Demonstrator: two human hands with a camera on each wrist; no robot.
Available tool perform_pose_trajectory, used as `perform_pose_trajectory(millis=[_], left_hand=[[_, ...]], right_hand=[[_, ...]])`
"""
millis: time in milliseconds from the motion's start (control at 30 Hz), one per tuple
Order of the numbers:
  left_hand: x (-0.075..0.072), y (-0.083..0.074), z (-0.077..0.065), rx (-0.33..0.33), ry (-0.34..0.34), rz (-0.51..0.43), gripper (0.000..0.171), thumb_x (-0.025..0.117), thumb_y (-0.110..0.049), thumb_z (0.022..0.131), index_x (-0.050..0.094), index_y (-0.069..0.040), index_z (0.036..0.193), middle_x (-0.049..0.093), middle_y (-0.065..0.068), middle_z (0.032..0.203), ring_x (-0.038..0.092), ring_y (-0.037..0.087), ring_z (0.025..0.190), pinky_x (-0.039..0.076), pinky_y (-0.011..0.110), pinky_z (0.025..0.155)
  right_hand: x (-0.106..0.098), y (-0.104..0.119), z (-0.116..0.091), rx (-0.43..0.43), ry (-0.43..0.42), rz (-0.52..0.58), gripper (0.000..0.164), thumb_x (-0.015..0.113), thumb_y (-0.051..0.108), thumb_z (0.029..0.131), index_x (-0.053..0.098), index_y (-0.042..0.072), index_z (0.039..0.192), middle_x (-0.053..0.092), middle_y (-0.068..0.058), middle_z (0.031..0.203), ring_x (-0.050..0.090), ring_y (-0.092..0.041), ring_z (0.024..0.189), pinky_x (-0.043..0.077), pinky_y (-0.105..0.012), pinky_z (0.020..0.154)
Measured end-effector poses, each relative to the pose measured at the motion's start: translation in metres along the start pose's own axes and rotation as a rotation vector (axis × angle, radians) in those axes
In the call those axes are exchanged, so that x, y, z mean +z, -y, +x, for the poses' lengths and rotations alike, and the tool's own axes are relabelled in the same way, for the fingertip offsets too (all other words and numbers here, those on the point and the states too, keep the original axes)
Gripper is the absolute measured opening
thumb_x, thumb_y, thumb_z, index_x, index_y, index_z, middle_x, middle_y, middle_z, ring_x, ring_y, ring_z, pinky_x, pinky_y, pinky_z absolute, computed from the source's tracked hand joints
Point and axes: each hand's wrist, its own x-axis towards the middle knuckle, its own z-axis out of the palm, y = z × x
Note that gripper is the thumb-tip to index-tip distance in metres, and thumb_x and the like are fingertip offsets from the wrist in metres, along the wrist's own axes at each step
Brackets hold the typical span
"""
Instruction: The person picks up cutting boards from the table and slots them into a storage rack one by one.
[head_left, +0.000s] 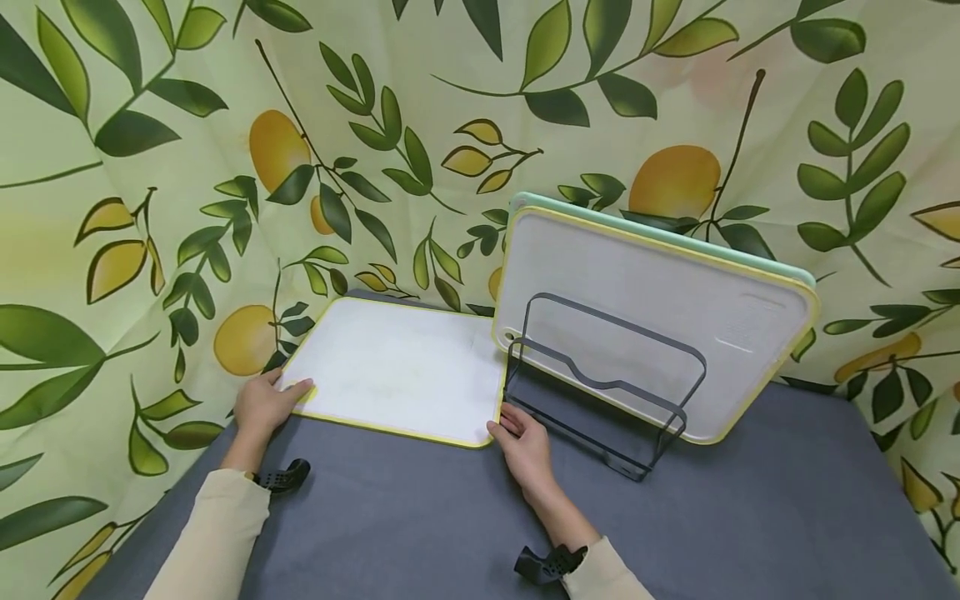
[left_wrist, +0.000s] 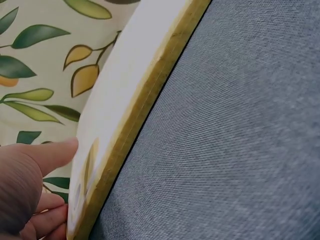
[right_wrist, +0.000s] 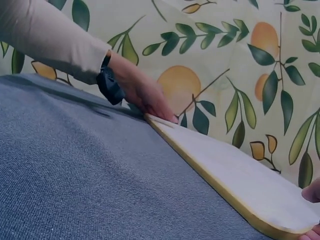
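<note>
Left of the dark metal wire rack (head_left: 603, 385), a white, rectangular, yellow-edged board (head_left: 397, 367) lies on grey cloth (head_left: 420, 517), left hand (head_left: 262, 404) and right hand (head_left: 525, 450) each pinching one end, thumb and fingers barely parted.

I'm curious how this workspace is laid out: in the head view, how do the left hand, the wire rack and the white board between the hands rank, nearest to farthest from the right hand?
From the right hand:
1. White board: in its grip, extending left.
2. Wire rack: just to its right.
3. Left hand: at the board's left end.
</note>
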Motion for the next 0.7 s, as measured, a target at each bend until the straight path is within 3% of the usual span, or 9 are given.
perform_pose_trajectory(millis=[167,433,700], left_hand=[[0.005,-0.003,-0.006,-0.027,0.000,-0.016,0.077,0.068,-0.040,0.093,0.043,0.008,0.148,0.047,0.035,0.146,0.048,0.055,0.128,0.039,0.063,0.106],[0.010,-0.011,-0.012,-0.030,-0.001,-0.011,0.075,0.067,-0.041,0.093,0.044,0.005,0.149,0.048,0.033,0.147,0.047,0.054,0.130,0.038,0.064,0.107],[0.018,-0.019,-0.019,-0.043,-0.017,-0.058,0.076,0.068,-0.039,0.093,0.043,0.006,0.149,0.047,0.033,0.148,0.043,0.054,0.134,0.035,0.063,0.111]], right_hand=[[-0.006,0.000,0.001,0.003,-0.032,-0.014,0.044,0.070,0.014,0.095,0.062,-0.006,0.134,0.066,-0.025,0.131,0.065,-0.036,0.119,0.055,-0.023,0.087],[-0.014,-0.002,0.004,0.006,-0.118,-0.073,0.035,0.070,0.014,0.095,0.069,-0.001,0.126,0.072,-0.021,0.123,0.071,-0.031,0.110,0.059,-0.028,0.085],[-0.021,-0.005,0.005,0.000,-0.216,-0.111,0.028,0.072,0.012,0.092,0.074,0.001,0.118,0.076,-0.018,0.114,0.074,-0.027,0.101,0.054,-0.014,0.074]])
